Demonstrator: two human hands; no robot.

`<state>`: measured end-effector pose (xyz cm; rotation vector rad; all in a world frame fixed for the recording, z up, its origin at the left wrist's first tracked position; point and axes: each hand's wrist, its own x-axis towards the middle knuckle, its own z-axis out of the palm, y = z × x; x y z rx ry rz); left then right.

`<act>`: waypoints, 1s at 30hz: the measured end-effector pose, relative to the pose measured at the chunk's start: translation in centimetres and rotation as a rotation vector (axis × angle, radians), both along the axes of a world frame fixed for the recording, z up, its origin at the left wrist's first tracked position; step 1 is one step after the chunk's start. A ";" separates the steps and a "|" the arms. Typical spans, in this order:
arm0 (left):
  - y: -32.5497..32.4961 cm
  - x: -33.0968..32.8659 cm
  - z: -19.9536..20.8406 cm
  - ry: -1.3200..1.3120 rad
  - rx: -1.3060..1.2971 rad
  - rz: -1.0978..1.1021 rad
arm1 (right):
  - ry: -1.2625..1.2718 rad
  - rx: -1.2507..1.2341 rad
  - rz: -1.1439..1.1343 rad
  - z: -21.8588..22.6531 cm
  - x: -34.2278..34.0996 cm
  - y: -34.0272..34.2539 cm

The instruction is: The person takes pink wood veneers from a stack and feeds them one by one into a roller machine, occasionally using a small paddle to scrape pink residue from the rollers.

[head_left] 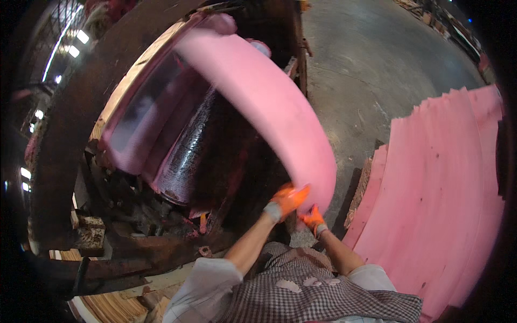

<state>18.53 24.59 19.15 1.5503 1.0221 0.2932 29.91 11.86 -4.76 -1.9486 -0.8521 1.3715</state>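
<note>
A long pink-coated sheet of wood veneer (269,113) arches from the far top of a roller machine down toward my body. My left hand (286,201), in an orange glove, grips its near end at the left edge and is slightly blurred. Close by on the right, my right hand (313,219), also gloved in orange, pinches the near end's lower edge. Part of each hand's fingers is hidden by the sheet. Left of the sheet, the machine's dark, wet roller (188,145) shines beside a pink-smeared roller (145,118).
A large stack of pink-coated veneer sheets (431,183) lies at my right. Between it and the machine runs grey concrete floor (344,64). The machine's dark metal frame (59,129) borders the left side. Bare wood sheets (113,308) sit at the lower left.
</note>
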 end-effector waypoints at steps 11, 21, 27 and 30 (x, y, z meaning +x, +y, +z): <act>-23.3 30.7 10.1 -0.423 0.318 -1.128 | 0.584 0.269 -0.970 -1.0 19.9 -27.7; -24.7 28.9 0.5 -0.353 -0.604 -0.819 | 0.501 -0.194 -1.750 -6.3 19.0 -50.6; -16.0 23.8 1.0 -0.594 -1.031 0.033 | 0.908 0.426 -1.665 -1.5 20.6 -41.1; -13.2 18.9 1.9 -0.799 -0.961 0.241 | 1.429 0.879 -1.371 7.0 24.2 -31.2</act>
